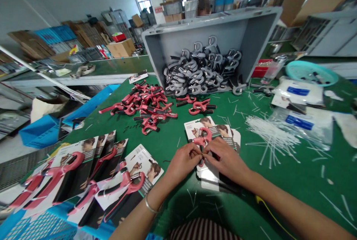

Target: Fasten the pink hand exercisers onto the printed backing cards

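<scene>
The left hand [185, 158] and right hand [223, 154] meet, fingertips bunched close, at a pink-and-black hand exerciser [205, 135] lying on stacked printed cardboard cards [210, 179]; whether they grip anything cannot be told. Right of the cards, thin white plastic ties [272, 136] lie spread, seemingly for reach. Beyond the cards, a grey plastic crate [200, 33] rests tipped, probably for access.

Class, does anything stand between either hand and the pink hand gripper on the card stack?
Nothing visible does: the left hand and right hand meet over the lower part of the pink hand gripper; what, if anything, their fingers pinch is unclear.
</scene>
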`<action>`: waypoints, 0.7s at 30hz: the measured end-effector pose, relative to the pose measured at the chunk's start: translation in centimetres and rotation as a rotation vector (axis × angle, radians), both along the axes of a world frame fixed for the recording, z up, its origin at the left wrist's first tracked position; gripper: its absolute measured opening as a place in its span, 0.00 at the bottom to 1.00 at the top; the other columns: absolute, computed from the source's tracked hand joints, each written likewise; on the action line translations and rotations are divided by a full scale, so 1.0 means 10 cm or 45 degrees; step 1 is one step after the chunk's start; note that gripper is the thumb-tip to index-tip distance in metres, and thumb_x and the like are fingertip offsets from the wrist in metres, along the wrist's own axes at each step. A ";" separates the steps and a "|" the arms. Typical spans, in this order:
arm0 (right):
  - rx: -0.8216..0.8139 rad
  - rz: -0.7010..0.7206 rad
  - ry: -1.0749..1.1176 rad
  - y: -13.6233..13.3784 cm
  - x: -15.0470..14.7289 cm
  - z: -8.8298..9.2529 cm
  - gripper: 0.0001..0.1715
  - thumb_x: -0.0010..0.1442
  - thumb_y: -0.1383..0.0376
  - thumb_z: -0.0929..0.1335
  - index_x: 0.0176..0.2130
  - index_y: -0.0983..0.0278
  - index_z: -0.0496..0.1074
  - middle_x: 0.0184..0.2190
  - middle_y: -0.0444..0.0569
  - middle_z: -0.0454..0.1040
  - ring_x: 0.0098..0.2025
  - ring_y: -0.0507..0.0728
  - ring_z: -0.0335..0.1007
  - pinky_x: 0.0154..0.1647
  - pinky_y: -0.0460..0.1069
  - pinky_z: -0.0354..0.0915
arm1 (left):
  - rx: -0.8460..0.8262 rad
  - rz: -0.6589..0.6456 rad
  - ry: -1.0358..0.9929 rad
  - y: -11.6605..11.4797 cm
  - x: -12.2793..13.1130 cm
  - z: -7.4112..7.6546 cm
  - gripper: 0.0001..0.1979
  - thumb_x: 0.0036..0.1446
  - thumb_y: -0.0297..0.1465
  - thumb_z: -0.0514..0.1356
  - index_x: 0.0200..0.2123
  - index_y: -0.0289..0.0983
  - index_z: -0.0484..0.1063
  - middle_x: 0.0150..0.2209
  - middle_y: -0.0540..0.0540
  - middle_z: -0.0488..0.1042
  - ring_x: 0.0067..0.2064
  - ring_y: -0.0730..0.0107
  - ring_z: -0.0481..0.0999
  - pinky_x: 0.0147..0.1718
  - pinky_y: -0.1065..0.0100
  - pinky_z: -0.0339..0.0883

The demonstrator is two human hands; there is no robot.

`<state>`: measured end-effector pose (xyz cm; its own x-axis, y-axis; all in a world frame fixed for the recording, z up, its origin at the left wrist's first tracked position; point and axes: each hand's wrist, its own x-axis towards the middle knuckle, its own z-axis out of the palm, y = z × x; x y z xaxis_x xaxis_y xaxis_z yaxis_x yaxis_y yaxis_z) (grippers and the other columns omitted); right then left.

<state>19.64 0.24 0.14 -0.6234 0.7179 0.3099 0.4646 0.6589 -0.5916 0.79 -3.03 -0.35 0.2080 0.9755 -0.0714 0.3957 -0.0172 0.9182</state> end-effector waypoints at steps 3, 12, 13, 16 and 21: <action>-0.093 -0.090 0.183 -0.03 0.04 -0.08 0.05 0.64 0.66 0.67 0.33 0.62 0.71 0.32 0.46 0.73 0.39 0.58 0.65 0.45 0.53 0.60 | 0.019 0.009 0.087 -0.02 -0.02 0.01 0.03 0.55 0.25 0.58 0.31 0.38 0.70 0.27 0.52 0.74 0.30 0.71 0.73 0.32 0.71 0.62; -0.216 -0.282 0.323 -0.15 0.20 -0.19 0.07 0.65 0.63 0.67 0.34 0.60 0.73 0.41 0.48 0.76 0.46 0.60 0.67 0.51 0.57 0.58 | 0.210 0.357 0.226 -0.06 0.26 -0.14 0.07 0.52 0.27 0.63 0.36 0.39 0.70 0.40 0.47 0.71 0.44 0.62 0.69 0.46 0.61 0.62; -0.210 -0.284 0.331 -0.15 0.19 -0.19 0.07 0.65 0.63 0.66 0.35 0.60 0.73 0.40 0.48 0.76 0.46 0.60 0.67 0.51 0.57 0.58 | 0.215 0.400 0.237 -0.07 0.31 -0.17 0.06 0.52 0.27 0.63 0.35 0.39 0.69 0.39 0.47 0.70 0.44 0.62 0.68 0.47 0.60 0.61; -0.217 -0.258 0.344 -0.18 0.14 -0.20 0.07 0.66 0.63 0.66 0.36 0.60 0.72 0.39 0.48 0.76 0.46 0.60 0.66 0.51 0.58 0.59 | 0.246 0.445 0.307 -0.10 0.42 -0.23 0.07 0.53 0.27 0.63 0.35 0.39 0.67 0.39 0.46 0.69 0.46 0.60 0.67 0.48 0.57 0.60; -0.263 -0.329 0.419 -0.23 0.07 -0.23 0.11 0.68 0.62 0.62 0.34 0.61 0.69 0.37 0.49 0.74 0.44 0.60 0.67 0.47 0.56 0.62 | 0.342 0.422 0.517 -0.11 0.46 -0.20 0.09 0.53 0.23 0.60 0.37 0.39 0.66 0.41 0.44 0.69 0.47 0.58 0.67 0.49 0.55 0.59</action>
